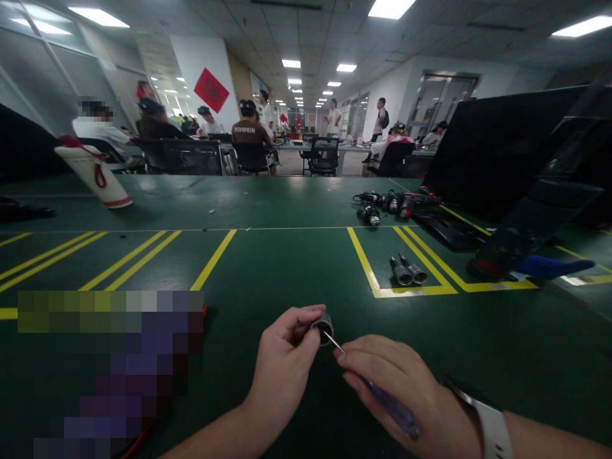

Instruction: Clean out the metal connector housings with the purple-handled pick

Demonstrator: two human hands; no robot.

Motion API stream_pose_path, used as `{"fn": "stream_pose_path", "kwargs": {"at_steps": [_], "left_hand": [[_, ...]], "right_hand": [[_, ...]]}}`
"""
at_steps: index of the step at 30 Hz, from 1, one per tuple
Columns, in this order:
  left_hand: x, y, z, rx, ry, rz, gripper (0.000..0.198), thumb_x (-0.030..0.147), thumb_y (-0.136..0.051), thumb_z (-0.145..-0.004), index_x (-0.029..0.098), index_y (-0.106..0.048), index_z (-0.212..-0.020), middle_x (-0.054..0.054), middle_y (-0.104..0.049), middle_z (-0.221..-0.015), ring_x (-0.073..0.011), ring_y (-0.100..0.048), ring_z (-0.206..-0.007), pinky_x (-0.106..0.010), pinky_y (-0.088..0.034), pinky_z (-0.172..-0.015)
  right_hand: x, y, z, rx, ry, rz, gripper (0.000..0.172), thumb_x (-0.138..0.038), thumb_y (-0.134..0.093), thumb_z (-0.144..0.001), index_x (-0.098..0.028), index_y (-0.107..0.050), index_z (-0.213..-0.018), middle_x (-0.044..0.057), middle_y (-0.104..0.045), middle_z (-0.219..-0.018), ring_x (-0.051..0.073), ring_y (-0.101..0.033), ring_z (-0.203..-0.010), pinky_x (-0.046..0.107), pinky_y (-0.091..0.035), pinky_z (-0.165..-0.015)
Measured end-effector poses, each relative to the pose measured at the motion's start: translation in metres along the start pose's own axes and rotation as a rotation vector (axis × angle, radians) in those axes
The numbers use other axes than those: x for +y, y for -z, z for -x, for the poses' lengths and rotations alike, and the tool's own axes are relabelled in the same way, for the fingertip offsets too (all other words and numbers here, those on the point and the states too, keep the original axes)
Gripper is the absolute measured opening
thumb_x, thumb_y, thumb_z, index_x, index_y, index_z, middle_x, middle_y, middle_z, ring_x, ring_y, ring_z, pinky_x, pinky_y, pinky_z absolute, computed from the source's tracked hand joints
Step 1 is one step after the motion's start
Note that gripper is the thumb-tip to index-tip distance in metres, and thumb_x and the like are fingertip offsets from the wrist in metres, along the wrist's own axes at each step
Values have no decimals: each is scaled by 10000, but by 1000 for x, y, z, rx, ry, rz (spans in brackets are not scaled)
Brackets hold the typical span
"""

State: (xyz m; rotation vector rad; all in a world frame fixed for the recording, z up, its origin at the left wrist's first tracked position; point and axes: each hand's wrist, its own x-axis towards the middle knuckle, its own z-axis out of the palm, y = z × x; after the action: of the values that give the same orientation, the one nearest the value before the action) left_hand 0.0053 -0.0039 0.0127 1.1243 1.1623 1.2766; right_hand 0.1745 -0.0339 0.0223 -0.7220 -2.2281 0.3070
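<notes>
My left hand (284,360) pinches a grey metal socket (327,322) between thumb and fingers, its open end turned toward my right hand. In my right hand (406,370) is a screwdriver (394,409) with a translucent purple handle. Its thin shaft points up and left, and the tip reaches into the socket's mouth; how deep it goes I cannot tell. Farther back, inside a yellow-taped area, a nut driver socket (400,273) with a thin shank lies beside another nut driver socket (417,273).
Corded black tools (382,205) lie at the back right near a flat black item (449,229). A dark bottle-like object (530,229) leans at right. At left stands a white cup-shaped container (95,172) with red trim. Yellow tape (215,258) marks the green table. People sit beyond.
</notes>
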Motion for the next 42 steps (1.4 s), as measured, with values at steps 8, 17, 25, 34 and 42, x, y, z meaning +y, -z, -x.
{"fn": "stream_pose_path", "kwargs": {"at_steps": [8, 17, 25, 34, 42], "left_hand": [[1, 0, 0, -24, -43, -40, 140, 145, -608, -662, 170, -719, -742, -60, -757, -894, -196, -705, -816, -306, -571, -746], [1, 0, 1, -29, -61, -93, 150, 159, -577, -676, 162, -707, -750, -88, -753, -917, -214, -706, -844, -331, -577, -751], [1, 0, 1, -35, -69, -107, 152, 164, -580, -681, 157, -706, -765, -99, -752, -947, -223, -705, -875, -348, -571, -785], [-1, 1, 1, -56, -66, -116, 157, 168, -575, -687, 163, -704, -776, -88, -752, -942, -215, -702, -858, -351, -567, -783], [-2, 1, 0, -72, -41, -62, 124, 149, -573, -711, 172, -669, -786, -80, -720, -997, -206, -687, -898, -320, -557, -771]], "right_hand": [[-2, 2, -2, 25, 54, 84, 201, -71, -482, -887, -111, -580, -1059, 109, -707, -910, 187, -677, -828, 288, -579, -731], [-5, 3, -2, 44, 149, 159, 175, -113, -437, -936, -110, -574, -1043, 106, -727, -867, 177, -692, -787, 280, -585, -708], [-3, 1, -1, 37, 128, 149, 174, -72, -455, -909, -92, -566, -1041, 118, -712, -891, 193, -681, -804, 303, -584, -712], [-4, 0, -1, 31, 92, 151, 173, -79, -462, -901, -97, -583, -1022, 113, -715, -886, 193, -682, -780, 301, -589, -689], [-4, 9, 3, 95, 177, 134, 215, -56, -477, -864, -106, -562, -1054, 108, -729, -853, 172, -684, -766, 276, -572, -700]]}}
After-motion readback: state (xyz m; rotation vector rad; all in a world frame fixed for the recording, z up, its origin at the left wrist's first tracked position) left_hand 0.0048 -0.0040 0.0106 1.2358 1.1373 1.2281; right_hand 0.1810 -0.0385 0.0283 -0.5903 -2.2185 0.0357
